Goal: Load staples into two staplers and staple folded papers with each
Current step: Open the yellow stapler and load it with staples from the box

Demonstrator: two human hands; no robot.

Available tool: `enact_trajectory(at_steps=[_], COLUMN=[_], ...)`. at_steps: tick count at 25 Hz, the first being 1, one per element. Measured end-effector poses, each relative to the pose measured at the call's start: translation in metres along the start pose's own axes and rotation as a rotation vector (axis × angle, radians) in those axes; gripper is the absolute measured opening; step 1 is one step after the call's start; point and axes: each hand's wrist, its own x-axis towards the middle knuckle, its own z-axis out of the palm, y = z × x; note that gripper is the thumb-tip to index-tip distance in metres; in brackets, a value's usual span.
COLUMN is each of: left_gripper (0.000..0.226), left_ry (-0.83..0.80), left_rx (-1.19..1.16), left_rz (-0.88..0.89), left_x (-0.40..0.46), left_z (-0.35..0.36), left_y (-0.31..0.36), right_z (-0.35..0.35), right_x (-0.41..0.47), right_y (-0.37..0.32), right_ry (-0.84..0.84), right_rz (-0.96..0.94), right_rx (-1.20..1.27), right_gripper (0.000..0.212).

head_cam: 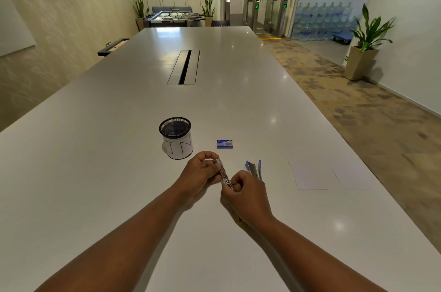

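Note:
Both hands hold a small silver stapler [223, 174] just above the white table [119, 148]. My left hand [200, 172] grips its far end between thumb and fingers. My right hand [245, 193] pinches its near end; a yellowish part shows under that wrist. A second stapler [254, 168], blue and grey, lies opened on the table just right of my right hand. A small blue staple box [224, 144] lies closed beyond the hands. Two white paper sheets [310, 176] lie flat further right.
A black mesh cup [176, 137] wrapped in paper marked "IN" stands left of the staple box, just beyond my left hand. A cable slot [183, 67] is set into the table's middle. The table's right edge runs close past the papers.

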Motion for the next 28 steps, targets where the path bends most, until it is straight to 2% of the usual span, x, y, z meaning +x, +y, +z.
enact_trajectory(at_steps=[2, 5, 7, 8, 13, 16, 19, 23, 25, 28], left_gripper=[0.021, 0.024, 0.024, 0.024, 0.024, 0.021, 0.021, 0.015, 0.027, 0.057], left_ry=[0.032, 0.085, 0.114, 0.121, 0.141, 0.12, 0.07, 0.028, 0.042, -0.001], left_rx=[-0.035, -0.07, -0.082, -0.081, -0.069, -0.052, -0.038, -0.028, -0.071, -0.022], left_rz=[-0.034, -0.058, -0.071, -0.071, -0.055, -0.069, -0.061, -0.049, -0.066, -0.045], left_x=[-0.001, -0.001, 0.001, 0.001, -0.002, -0.005, -0.008, -0.009, -0.009, -0.009], left_z=[-0.001, -0.001, -0.002, -0.003, 0.0, 0.002, 0.003, 0.005, 0.007, 0.008], left_y=[0.001, 0.002, 0.001, 0.0, 0.001, 0.004, 0.004, 0.004, 0.007, 0.007], right_z=[-0.006, -0.019, -0.024, -0.024, -0.014, -0.008, 0.001, 0.004, 0.002, 0.0], right_x=[0.002, 0.002, 0.0, -0.002, -0.009, -0.006, 0.0, 0.013, 0.017, 0.013], right_y=[0.0, -0.004, -0.006, -0.005, -0.003, -0.004, -0.001, 0.001, 0.005, 0.004], right_ry=[-0.082, -0.283, -0.316, -0.309, -0.26, -0.164, -0.082, -0.158, -0.189, -0.221], right_rz=[0.064, 0.226, 0.275, 0.267, 0.154, 0.061, 0.006, -0.001, -0.016, -0.076], right_rx=[0.092, 0.575, 0.839, 0.874, 0.716, 0.544, 0.369, 0.228, 0.21, 0.205], right_gripper=[0.018, 0.019, 0.021, 0.022, 0.015, 0.009, 0.028, 0.045, 0.045, 0.031])
